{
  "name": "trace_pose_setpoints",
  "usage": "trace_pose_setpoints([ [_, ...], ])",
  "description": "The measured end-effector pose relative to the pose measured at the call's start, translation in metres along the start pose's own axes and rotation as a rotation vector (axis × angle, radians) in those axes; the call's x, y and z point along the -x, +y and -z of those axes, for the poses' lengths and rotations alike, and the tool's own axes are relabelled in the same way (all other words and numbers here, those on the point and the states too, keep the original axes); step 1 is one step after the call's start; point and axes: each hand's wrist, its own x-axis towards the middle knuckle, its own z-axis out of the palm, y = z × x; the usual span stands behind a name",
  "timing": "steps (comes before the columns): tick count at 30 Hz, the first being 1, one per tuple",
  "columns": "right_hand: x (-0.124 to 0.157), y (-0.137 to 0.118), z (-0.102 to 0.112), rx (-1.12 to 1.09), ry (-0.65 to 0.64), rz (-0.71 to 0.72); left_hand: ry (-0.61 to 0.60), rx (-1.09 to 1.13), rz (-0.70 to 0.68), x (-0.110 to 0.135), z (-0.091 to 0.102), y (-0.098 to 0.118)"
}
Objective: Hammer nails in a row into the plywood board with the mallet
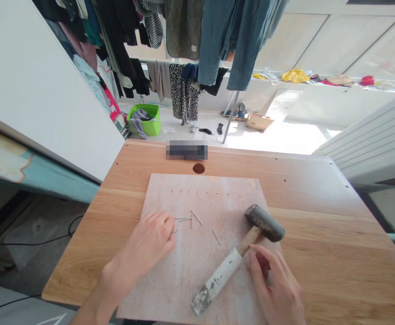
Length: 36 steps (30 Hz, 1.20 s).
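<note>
My left hand [155, 234] rests low over the left half of a pale wooden board [184, 280], its fingers curled together. Several thin nails [196, 218] lie loose just right of its fingertips, and one more lies apart, nearer the hammer. What those fingers hold, if anything, is hidden. A hammer [265, 223] with a dark, worn head and a white-wrapped wooden handle lies slantwise on the board. Beside its handle is my right hand [277, 282], thumb and forefinger drawn together; anything between them is too small to make out. A row of small dark dots crosses the board's far part.
The board lies on a wooden table [319, 243] with a round hole [199, 168] near its far edge. A blurred dark object [186, 150] sits behind that hole. Beyond are hanging clothes [184, 31] and a green basket [154, 127]. A white panel [55, 76] stands at left.
</note>
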Motion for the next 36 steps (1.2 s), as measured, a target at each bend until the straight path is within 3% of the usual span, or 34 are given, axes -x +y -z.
trace_pose_setpoints([
  [7, 0.002, 0.001, 0.0, 0.003, 0.005, -0.018, 0.069, 0.056, -0.055, -0.015, 0.011, -0.003],
  [14, 0.0, -0.004, -0.001, 0.012, 0.018, -0.014, 0.153, 0.045, -0.25, -0.033, -0.015, 0.01],
  [19, 0.005, 0.002, 0.001, -0.004, 0.022, -0.02, 0.134, 0.021, -0.338, -0.014, -0.032, 0.015],
  [24, 0.008, 0.005, -0.001, -0.02, 0.009, -0.016, 0.072, 0.064, -0.427, 0.016, -0.029, 0.019],
  [26, 0.008, 0.005, -0.002, -0.02, 0.004, -0.018, 0.105, 0.025, -0.413, 0.015, -0.029, 0.014],
  [30, 0.008, 0.004, -0.001, -0.023, 0.002, -0.025, 0.223, -0.081, -0.246, -0.006, -0.038, 0.0],
  [33, 0.011, 0.005, 0.0, -0.032, 0.015, -0.009, 0.185, -0.063, -0.271, -0.018, -0.046, 0.006],
  [36, 0.015, 0.008, 0.0, -0.019, 0.027, -0.016, 0.094, 0.003, -0.444, -0.015, -0.047, 0.028],
])
